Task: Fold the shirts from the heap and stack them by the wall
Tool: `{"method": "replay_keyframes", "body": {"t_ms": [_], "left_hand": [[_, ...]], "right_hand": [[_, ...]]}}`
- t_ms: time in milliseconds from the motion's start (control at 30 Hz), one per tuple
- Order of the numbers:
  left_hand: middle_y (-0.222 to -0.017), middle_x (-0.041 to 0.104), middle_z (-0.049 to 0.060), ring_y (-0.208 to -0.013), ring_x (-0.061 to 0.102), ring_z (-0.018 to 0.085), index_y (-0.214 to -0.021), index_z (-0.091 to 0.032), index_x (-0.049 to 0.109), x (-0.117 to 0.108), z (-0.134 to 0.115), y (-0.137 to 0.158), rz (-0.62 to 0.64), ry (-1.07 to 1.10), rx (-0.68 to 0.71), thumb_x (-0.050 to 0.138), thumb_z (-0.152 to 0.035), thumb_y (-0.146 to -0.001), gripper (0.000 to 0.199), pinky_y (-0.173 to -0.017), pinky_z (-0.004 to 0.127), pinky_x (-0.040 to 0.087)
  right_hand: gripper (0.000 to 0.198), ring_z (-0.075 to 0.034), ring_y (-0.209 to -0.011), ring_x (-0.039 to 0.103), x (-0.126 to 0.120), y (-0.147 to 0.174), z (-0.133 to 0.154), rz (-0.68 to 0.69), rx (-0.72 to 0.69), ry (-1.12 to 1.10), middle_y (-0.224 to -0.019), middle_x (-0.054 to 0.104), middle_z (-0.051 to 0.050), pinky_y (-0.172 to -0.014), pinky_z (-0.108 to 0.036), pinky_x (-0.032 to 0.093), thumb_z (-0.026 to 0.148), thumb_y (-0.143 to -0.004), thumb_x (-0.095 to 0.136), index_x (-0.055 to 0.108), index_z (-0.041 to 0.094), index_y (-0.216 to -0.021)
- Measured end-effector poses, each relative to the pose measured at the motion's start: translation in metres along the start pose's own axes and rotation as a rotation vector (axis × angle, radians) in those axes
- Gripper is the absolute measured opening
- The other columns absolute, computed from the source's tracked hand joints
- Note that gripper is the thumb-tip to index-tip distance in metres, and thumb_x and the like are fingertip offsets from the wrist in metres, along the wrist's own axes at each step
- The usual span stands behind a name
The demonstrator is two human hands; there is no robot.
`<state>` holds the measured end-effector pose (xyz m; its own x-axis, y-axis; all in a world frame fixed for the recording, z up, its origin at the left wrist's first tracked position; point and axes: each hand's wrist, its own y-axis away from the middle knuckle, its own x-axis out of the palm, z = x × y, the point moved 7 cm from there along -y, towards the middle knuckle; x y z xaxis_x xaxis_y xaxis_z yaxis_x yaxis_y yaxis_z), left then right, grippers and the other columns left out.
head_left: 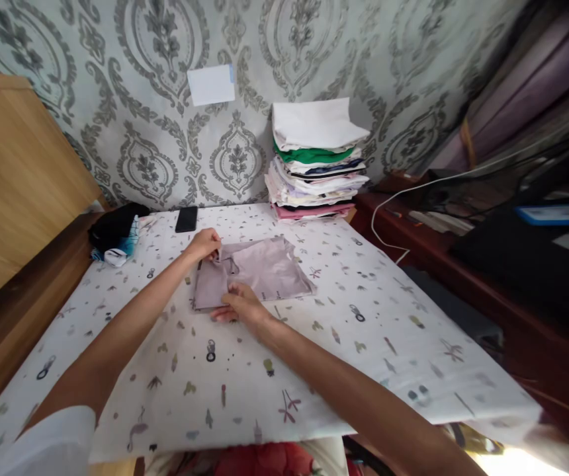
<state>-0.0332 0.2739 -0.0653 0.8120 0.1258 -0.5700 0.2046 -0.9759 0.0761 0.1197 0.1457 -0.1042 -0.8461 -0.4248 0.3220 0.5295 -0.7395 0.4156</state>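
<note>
A pale lilac garment [264, 270] lies folded on the patterned white table cover [374, 330], near its middle. My left hand [205, 244] pinches the garment's upper left corner by the collar. My right hand [237, 305] grips the near edge of the same garment, fingers curled over the cloth. Both arms reach in from the bottom of the view.
A tall stack of folded clothes [317, 162] stands at the back against the wallpapered wall. A black phone [186, 219] lies at the back of the table. Dark bundled cloth [114, 233] sits at the back left. A wooden board [11, 178] flanks the left, a cluttered dark desk [513, 251] the right.
</note>
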Motion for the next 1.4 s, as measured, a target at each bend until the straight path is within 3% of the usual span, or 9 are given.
{"method": "replay_keyframes", "body": {"t_ms": [133,333,433,600,733,900,1067,1167,1400], "left_hand": [[-0.071,0.063,0.000,-0.057,0.064,0.012,-0.087,-0.018,0.053,0.020,-0.002,0.003,0.045,0.015,0.061,0.061,-0.024,-0.086,0.010,-0.049,0.019,0.048],[-0.078,0.062,0.000,-0.066,0.064,0.015,-0.092,-0.018,0.059,-0.011,0.001,0.010,0.048,-0.105,0.227,0.053,-0.016,-0.082,0.011,-0.053,0.022,0.047],[-0.079,0.063,0.001,-0.077,0.062,0.019,-0.089,-0.019,0.064,-0.010,-0.001,0.013,0.059,-0.244,0.345,0.055,-0.015,-0.079,0.015,-0.072,0.031,0.052],[-0.097,0.065,0.008,-0.105,0.055,0.027,-0.089,-0.021,0.070,0.010,-0.009,0.006,0.037,-0.469,0.522,0.057,-0.018,-0.081,0.015,-0.100,0.042,0.042],[-0.088,0.065,0.008,-0.098,0.056,0.026,-0.073,-0.021,0.065,0.017,-0.007,-0.014,0.050,-0.550,0.548,0.054,-0.018,-0.080,0.013,-0.093,0.039,0.043],[-0.078,0.065,0.006,-0.078,0.057,0.022,-0.071,-0.020,0.061,0.006,0.003,-0.039,0.041,-0.515,0.478,0.047,-0.025,-0.083,0.019,-0.074,0.033,0.046],[-0.088,0.069,0.003,-0.083,0.060,0.019,-0.084,-0.020,0.065,0.014,-0.002,-0.031,0.184,-0.444,0.544,0.051,-0.034,-0.083,0.020,-0.075,0.028,0.047],[-0.084,0.068,0.001,-0.084,0.060,0.019,-0.078,-0.020,0.064,0.018,-0.005,-0.026,0.234,-0.436,0.568,0.056,-0.031,-0.076,0.014,-0.076,0.028,0.047],[-0.078,0.066,0.002,-0.075,0.058,0.019,-0.075,-0.020,0.061,0.014,0.001,-0.042,0.109,-0.469,0.498,0.046,-0.029,-0.082,0.018,-0.072,0.029,0.045]], "right_hand": [[0.018,-0.018,-0.060,0.073,-0.007,0.005,-0.004,0.024,0.036,-0.033,-0.058,0.066,-0.002,-0.055,-0.020,0.058,0.008,-0.087,0.058,0.045,0.020,-0.087],[0.014,-0.017,-0.057,0.072,-0.008,0.003,-0.003,0.033,0.036,-0.044,-0.055,0.064,-0.002,-0.054,-0.021,0.059,0.019,-0.094,0.058,0.048,0.019,-0.084],[0.014,-0.016,-0.054,0.071,-0.007,0.001,-0.005,0.021,0.043,-0.008,-0.056,0.065,-0.003,-0.053,-0.020,0.059,0.016,-0.094,0.058,0.051,0.018,-0.083],[0.018,-0.014,-0.051,0.069,-0.004,0.000,-0.006,-0.002,0.065,0.056,-0.054,0.065,-0.001,-0.049,-0.018,0.057,0.003,-0.089,0.053,0.051,0.017,-0.078],[0.023,-0.013,-0.049,0.068,-0.003,0.000,0.000,0.008,0.073,0.081,-0.050,0.063,0.000,-0.046,-0.016,0.053,0.001,-0.091,0.044,0.049,0.018,-0.077],[0.032,-0.013,-0.042,0.064,-0.010,-0.006,0.009,0.001,0.021,0.170,-0.040,0.053,0.005,-0.039,-0.015,0.048,-0.002,-0.089,0.040,0.044,0.021,-0.068],[0.029,-0.012,-0.042,0.063,-0.015,-0.011,0.002,0.033,0.007,0.180,-0.048,0.057,0.005,-0.040,-0.017,0.049,-0.002,-0.086,0.045,0.047,0.019,-0.066],[0.024,-0.011,-0.042,0.063,-0.015,-0.012,-0.003,0.046,0.011,0.165,-0.051,0.059,0.005,-0.040,-0.016,0.050,0.001,-0.086,0.048,0.049,0.019,-0.069],[0.025,-0.009,-0.038,0.061,-0.014,-0.014,0.001,0.046,-0.082,0.263,-0.048,0.053,0.010,-0.036,-0.012,0.044,0.003,-0.084,0.050,0.041,0.022,-0.069]]}}
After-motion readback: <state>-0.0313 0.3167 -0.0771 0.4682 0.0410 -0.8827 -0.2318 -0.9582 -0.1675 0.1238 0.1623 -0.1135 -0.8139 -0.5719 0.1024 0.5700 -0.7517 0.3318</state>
